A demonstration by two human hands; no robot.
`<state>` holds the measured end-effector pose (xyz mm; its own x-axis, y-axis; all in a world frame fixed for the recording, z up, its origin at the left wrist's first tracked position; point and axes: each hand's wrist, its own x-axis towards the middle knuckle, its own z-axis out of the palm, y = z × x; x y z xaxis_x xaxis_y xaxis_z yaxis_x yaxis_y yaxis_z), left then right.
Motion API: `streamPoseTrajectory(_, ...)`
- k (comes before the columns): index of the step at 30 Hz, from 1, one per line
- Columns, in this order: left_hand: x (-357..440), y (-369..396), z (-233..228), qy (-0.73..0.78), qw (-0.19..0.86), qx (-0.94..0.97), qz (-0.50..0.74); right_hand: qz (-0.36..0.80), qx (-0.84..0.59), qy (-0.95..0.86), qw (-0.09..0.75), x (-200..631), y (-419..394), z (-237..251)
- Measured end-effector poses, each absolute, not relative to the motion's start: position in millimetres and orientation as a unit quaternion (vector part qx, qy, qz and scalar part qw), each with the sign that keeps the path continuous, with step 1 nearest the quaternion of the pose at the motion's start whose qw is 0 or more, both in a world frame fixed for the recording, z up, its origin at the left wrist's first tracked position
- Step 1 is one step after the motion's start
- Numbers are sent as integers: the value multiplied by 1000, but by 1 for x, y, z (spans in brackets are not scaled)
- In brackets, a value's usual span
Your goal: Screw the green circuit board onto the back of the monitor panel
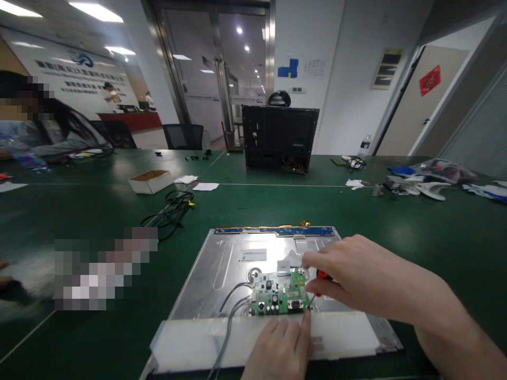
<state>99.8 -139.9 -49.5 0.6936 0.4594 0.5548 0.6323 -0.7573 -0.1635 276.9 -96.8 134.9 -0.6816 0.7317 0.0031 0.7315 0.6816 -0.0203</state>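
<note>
A green circuit board (pixel 279 290) sits on the metal back of a display panel (pixel 198 295), with grey cables (pixel 230 322) leading off its left side. My right hand (pixel 344 269) grips a screwdriver (pixel 322 275) by its red handle, and the thin shaft slants down to the board's lower right corner. My left hand (pixel 281 345) lies on the white strip (pixel 190 340) along the panel's near edge. Its index finger stretches to that same corner, close to the screwdriver tip. Whether a screw is under the tip is too small to tell.
Beyond the panel stands a black monitor housing (pixel 281 137). To the left are black cables (pixel 174 208) and an open cardboard box (pixel 150 181). Bags and loose parts (pixel 435 177) lie at the right. Another person (pixel 51 116) sits at the far left of the green table (pixel 222 206).
</note>
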Motion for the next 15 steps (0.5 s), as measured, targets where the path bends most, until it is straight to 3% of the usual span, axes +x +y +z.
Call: streamPoseTrajectory(15, 101, -139, -49, -302, 163, -904, -255, 23, -405, -914, -7, 279, -99, 136)
